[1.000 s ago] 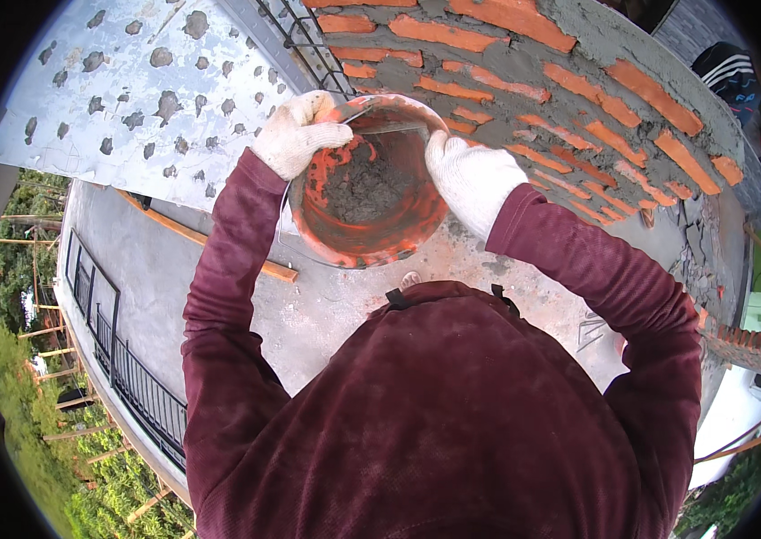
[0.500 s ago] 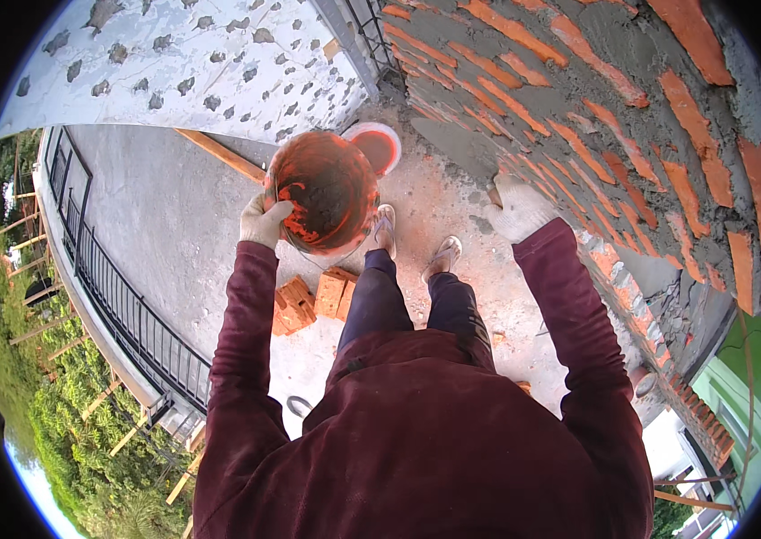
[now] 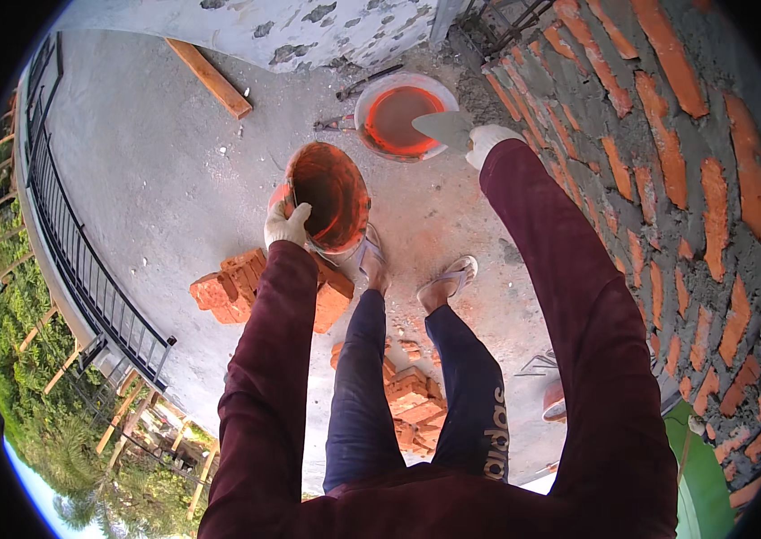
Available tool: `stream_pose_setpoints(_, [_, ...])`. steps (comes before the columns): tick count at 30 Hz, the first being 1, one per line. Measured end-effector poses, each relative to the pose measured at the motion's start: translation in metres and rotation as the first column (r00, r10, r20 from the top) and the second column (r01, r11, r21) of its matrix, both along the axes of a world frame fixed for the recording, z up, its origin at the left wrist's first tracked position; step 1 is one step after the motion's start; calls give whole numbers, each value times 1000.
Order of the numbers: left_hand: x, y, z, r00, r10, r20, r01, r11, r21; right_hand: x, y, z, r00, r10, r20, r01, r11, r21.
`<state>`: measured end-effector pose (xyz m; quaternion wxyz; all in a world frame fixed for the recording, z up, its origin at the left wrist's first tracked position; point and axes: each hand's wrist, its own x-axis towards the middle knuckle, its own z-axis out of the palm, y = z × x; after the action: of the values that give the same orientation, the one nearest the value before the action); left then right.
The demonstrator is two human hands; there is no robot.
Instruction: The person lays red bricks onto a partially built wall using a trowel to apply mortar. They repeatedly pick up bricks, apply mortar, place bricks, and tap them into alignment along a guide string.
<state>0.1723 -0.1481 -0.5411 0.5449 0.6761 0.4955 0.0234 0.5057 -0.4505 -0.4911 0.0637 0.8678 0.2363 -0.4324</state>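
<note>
An orange plastic bucket [image 3: 331,195] is held out in front of the body, above a concrete floor [image 3: 156,153], with its open mouth turned up toward the camera. It is gripped at its near-left rim by the left hand [image 3: 285,225], which wears a pale work glove and is closed around that edge, so the bucket hangs tilted from one side. Its inside is stained dark with grey mortar residue, and no heap of material can be made out in it.

A trowel [image 3: 444,128] with a flat grey blade is carried in the gloved right hand [image 3: 491,141], whose fingers are closed on the handle; the handle itself is hidden by the glove. The blade points to the left, over a round shallow basin [image 3: 402,117] with a pale rim and an orange inner surface, which sits on the floor near the wall's foot.

Both arms are covered by maroon sleeves. Below the bucket, two feet in sandals [image 3: 445,280] are planted on the dusty floor, and dark trousers are seen.

A loose pile of red bricks [image 3: 238,286] lies just left of the feet, and more broken brick lies between the legs. On the right, a brick wall [image 3: 686,171] with thick grey mortar joints rises. A wooden plank [image 3: 212,79] lies further off, and a black metal railing [image 3: 84,269] edges the floor on the left, with greenery beyond.
</note>
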Motion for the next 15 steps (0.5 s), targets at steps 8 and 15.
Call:
stream_pose_setpoints(8, [35,18,-98,1000,-11,-10,11,999,37,57,68,-109,979,177,103,-168,982,-88])
stream_pose_setpoints(15, [44,23,-117,1000,13,9,-12,995,-97,61,52,-48,918,-35,-396,102,983,150])
